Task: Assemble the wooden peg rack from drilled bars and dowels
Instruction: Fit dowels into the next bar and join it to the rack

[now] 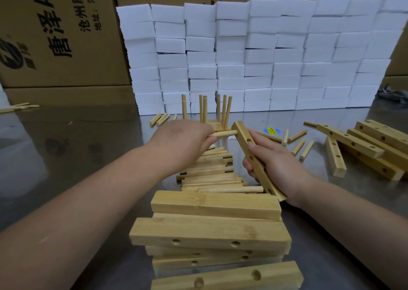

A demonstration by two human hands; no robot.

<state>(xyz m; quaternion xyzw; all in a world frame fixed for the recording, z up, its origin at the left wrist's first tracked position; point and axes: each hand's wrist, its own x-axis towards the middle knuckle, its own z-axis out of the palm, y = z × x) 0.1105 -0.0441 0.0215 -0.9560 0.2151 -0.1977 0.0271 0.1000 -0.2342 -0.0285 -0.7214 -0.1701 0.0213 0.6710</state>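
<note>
At frame centre, the left hand (pixel 183 141) pinches a short pale wooden dowel (pixel 225 133), its tip touching the drilled light-wood bar (pixel 254 157) gripped by the right hand (pixel 273 164).

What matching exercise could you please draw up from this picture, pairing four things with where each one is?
Things:
1. tilted drilled bar
2. horizontal dowel
3. upright dowels
4. white foam blocks

Places:
A. stacked in a wall at the back of the table
B. pinched by the left hand
C. standing just beyond both hands
D. gripped by the right hand

Pairs: 1-D, 2-B, 3-C, 4-A
</note>
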